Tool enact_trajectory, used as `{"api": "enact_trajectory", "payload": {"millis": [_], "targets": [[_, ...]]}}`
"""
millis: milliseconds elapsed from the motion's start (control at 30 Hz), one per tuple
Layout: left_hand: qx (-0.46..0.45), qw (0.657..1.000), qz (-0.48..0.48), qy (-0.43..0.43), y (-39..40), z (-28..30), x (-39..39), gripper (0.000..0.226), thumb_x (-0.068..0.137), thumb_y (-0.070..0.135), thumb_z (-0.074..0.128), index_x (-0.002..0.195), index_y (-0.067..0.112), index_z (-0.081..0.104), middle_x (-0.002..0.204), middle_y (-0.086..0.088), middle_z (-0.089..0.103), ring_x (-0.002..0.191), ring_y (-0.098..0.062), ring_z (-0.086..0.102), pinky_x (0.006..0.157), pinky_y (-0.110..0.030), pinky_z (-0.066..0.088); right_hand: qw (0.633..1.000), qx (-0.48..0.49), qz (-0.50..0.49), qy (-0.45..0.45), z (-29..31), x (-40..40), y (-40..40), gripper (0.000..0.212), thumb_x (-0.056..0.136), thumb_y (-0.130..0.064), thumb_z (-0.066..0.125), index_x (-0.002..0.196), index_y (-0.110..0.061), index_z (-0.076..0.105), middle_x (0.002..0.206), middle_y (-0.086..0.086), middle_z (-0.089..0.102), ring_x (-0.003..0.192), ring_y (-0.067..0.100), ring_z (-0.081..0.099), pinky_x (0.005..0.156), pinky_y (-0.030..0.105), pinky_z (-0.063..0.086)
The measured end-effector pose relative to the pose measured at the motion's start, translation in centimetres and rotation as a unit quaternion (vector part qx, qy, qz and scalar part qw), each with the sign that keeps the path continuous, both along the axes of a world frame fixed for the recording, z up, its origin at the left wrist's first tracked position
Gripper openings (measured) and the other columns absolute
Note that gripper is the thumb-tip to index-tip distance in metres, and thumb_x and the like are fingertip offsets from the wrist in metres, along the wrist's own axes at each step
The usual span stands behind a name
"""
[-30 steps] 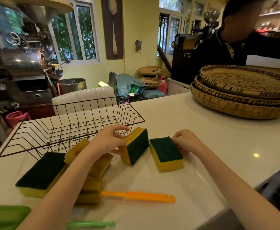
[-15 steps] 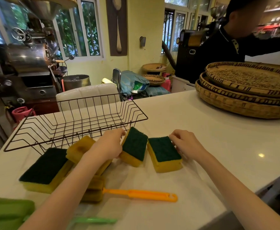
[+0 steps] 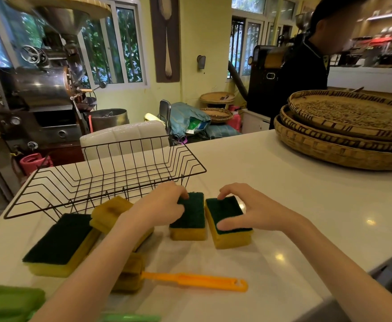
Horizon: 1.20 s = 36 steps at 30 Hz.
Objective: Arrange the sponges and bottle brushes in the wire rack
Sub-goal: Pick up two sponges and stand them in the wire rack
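Head cam: left hand (image 3: 164, 205) is pressing curled fingers on the middle sponge (image 3: 189, 217); right hand (image 3: 248, 210) is spread over the right sponge (image 3: 227, 219), thumb & fingers at its ends, not lifting yet. Both sponges are lying on the counter (image 3: 294, 194) just in front of the wire rack (image 3: 102, 180), which is holding nothing. Seems like the picking-up step. Next: lift both, carry over the rim w/o bumping it.

Both bare forearms reach forward from bottom edge, converging toward centre; left hand (image 3: 161, 205) palm down, fingers curled, fingertips (image 3: 183, 194) pressed down at far end, thumb tucked inward; right hand (image 3: 248, 209) arched, palm down, spread wide; its fingertips (image 3: 221, 195) bent down at far end; thumb (image 3: 227, 226) stretched back toward near end; hands close, not touching.
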<state>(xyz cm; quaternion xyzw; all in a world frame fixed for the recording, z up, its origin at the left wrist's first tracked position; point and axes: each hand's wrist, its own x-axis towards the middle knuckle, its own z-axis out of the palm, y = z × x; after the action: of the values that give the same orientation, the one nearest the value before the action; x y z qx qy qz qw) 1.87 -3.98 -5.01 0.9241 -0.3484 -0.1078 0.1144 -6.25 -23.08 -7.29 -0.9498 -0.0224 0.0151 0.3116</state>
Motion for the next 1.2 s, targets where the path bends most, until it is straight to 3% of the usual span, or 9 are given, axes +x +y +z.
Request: {"api": "enact_trajectory", "payload": {"millis": [167,467,667,933,1033,1200], "targets": [[0.075,0.992,-0.097,0.036,-1.4,0.7,0.8,0.059,0.074,0.047,0.064,0.125,0.024,0.046,0.133,0.003,0.042,0.115,-0.013,0.040,0.092,-0.025,0.036,0.993,-0.095,0.046,0.052,1.0,-0.2,0.3,0.069,0.062,-0.043,0.080,0.120,-0.026,0.047,0.135,-0.004,0.039,0.119,0.013,0.036,0.100,0.026,0.038],[0.130,0.982,-0.124,0.048,-2.4,-0.1,2.5,0.070,0.064,0.040,0.077,0.122,0.024,0.041,0.108,0.006,0.041,0.098,-0.012,0.040,0.078,-0.023,0.036,0.986,-0.133,0.047,0.090,0.7,0.8,0.3,0.071,0.058,-0.033,0.083,0.117,-0.027,0.043,0.123,-0.003,0.044,0.106,0.015,0.045,0.092,0.033,0.048],[0.081,0.987,-0.136,0.012,-1.9,-0.7,2.5,0.066,0.063,0.039,0.078,0.118,0.023,0.045,0.118,0.000,0.049,0.096,-0.012,0.041,0.075,-0.021,0.036,0.985,-0.138,0.046,0.090,1.1,1.4,0.7,0.064,0.062,-0.028,0.081,0.116,-0.024,0.046,0.112,-0.005,0.044,0.100,0.015,0.045,0.084,0.028,0.048],[0.027,0.987,-0.153,-0.036,-1.1,0.8,1.2,0.061,0.063,0.046,0.075,0.115,0.027,0.052,0.101,0.009,0.045,0.091,-0.008,0.043,0.065,-0.013,0.035,0.990,-0.121,0.043,0.052,4.1,1.7,-0.5,0.054,0.057,-0.027,0.084,0.101,-0.035,0.053,0.120,-0.006,0.049,0.108,0.015,0.046,0.095,0.034,0.047],[-0.010,0.988,-0.146,-0.051,-0.2,3.1,1.4,0.059,0.063,0.046,0.074,0.115,0.028,0.053,0.103,0.009,0.047,0.094,-0.008,0.044,0.072,-0.013,0.038,0.994,-0.092,0.050,0.021,6.0,2.0,-0.7,0.050,0.056,-0.026,0.085,0.088,-0.044,0.051,0.123,-0.008,0.049,0.113,0.015,0.045,0.100,0.036,0.044],[-0.038,0.988,-0.125,-0.079,1.6,6.4,2.3,0.057,0.063,0.046,0.074,0.114,0.028,0.056,0.101,0.009,0.048,0.095,-0.009,0.047,0.079,-0.017,0.044,0.995,-0.058,0.066,-0.042,7.8,4.3,-0.3,0.049,0.053,-0.029,0.086,0.085,-0.046,0.053,0.123,-0.010,0.050,0.114,0.013,0.045,0.099,0.033,0.043]]}}
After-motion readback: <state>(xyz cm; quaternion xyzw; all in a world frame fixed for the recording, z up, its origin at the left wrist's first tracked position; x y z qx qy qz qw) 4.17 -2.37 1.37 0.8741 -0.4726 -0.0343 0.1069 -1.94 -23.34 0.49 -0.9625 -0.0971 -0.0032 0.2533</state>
